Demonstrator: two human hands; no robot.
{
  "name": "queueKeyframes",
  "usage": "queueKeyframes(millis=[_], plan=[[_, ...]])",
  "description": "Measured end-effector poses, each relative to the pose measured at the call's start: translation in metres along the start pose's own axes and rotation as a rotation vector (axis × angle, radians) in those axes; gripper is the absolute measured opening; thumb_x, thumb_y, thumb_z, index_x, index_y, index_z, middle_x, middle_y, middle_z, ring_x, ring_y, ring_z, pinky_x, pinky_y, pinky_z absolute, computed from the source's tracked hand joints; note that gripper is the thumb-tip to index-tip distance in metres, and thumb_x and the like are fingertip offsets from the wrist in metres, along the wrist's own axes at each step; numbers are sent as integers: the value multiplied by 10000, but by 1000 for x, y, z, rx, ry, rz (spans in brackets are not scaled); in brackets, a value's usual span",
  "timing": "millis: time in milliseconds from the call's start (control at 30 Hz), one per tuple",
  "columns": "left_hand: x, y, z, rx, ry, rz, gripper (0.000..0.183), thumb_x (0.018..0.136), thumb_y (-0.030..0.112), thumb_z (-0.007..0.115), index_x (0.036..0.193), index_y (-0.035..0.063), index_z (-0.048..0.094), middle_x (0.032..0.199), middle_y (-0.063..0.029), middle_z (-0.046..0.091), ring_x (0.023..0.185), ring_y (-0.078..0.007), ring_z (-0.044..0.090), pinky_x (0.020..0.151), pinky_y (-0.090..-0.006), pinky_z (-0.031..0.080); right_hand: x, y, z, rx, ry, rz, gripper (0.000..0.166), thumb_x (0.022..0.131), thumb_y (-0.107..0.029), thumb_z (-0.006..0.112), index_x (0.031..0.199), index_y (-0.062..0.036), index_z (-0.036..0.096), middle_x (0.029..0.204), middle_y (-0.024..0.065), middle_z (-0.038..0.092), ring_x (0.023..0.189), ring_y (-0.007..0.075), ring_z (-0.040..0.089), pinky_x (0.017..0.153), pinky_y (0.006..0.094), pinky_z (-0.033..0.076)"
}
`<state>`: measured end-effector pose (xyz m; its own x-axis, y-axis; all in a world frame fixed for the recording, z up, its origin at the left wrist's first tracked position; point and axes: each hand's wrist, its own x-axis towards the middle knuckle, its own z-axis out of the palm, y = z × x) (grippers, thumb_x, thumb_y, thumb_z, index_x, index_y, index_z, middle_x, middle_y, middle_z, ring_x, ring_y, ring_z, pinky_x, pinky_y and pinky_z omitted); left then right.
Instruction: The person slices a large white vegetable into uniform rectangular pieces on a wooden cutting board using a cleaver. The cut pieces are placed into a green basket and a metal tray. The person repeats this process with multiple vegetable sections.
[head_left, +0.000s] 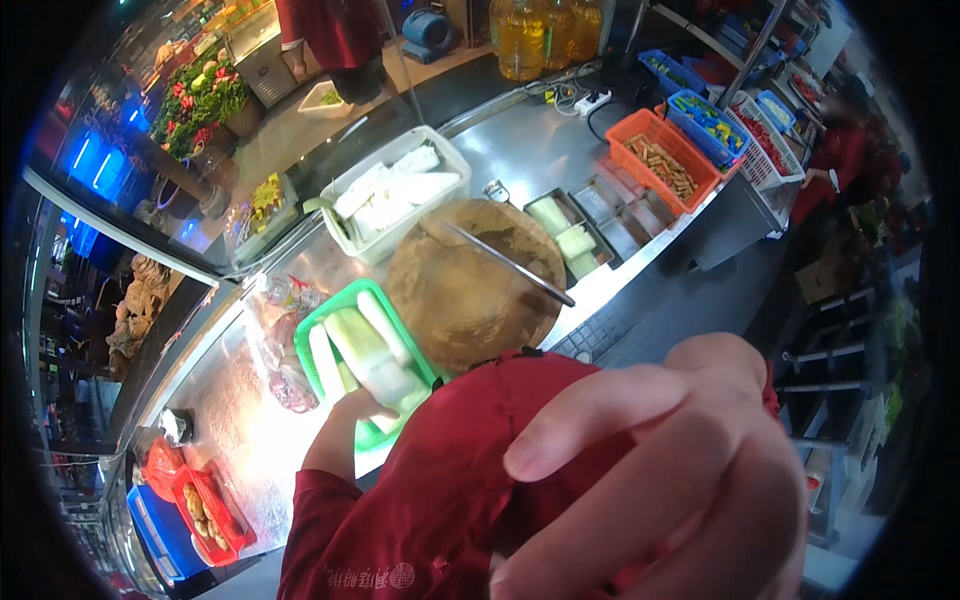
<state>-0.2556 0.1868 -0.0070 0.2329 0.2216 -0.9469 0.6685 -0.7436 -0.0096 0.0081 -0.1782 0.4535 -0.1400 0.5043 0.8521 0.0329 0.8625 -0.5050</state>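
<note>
My left hand (358, 411) reaches into a green plastic basket (365, 287) of long, pale green peeled vegetable pieces (360, 341). Its thumb lies against the pieces; most of the fingers are hidden, so a grip cannot be told. Large and close to the camera, my right hand (667, 465) is raised with its fingers apart and nothing seen in it. Beyond my red jacket is a round wooden chopping block (457, 300). A knife (514, 264), seen nearly edge-on, lies across it. Pale green cut pieces (574, 240) sit in a metal container right of the block.
A white bin (457, 150) with whitish contents stands behind the block. Orange (660, 124) and blue baskets (679, 97) line the right, near a power strip (592, 103). At left lie a red basket (232, 517) and a blue crate (154, 536). Other people in red stand beyond the counter.
</note>
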Motion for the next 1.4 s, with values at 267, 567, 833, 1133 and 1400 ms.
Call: queueKeyframes(millis=[267,567,833,1133,1400], plan=[[-23,-10,33,-971,81,280,636,887,339,818,1411,38,621,1302,-121,692,1092,-236,706,809,-367,620,-59,48,-6,-384,9,537,435,976,-79,512,1403,-44,588,1188,161,669,1050,340,663,898,421,536],[-100,-81,48,-1115,46,259,575,838,333,835,1222,-70,691,1077,-133,742,908,-235,720,796,-362,586,-302,178,-79,-1057,38,1415,431,950,-220,606,1367,-111,595,1221,218,643,1136,434,628,988,487,519],[-190,-23,48,-1533,479,838,882,860,253,823,1552,-70,383,1433,-160,599,1302,-274,579,1125,-404,440,-338,240,-100,-1032,-104,1520,328,1017,-270,559,1265,-59,518,1126,287,692,1045,500,660,909,593,514],[-80,205,-61,-1533,256,902,639,967,291,731,1468,-28,495,1355,-113,640,1229,-195,606,1058,-355,480,-314,201,-170,-707,21,1634,262,980,-229,622,1131,-40,522,1009,277,711,964,491,672,820,571,526],[-56,291,-103,-250,913,145,876,876,463,759,1587,108,391,1461,-221,510,1387,-372,482,1141,-472,409,-366,146,-179,-648,-84,1531,286,978,-200,607,1154,-19,474,966,295,700,935,528,653,807,598,495]])
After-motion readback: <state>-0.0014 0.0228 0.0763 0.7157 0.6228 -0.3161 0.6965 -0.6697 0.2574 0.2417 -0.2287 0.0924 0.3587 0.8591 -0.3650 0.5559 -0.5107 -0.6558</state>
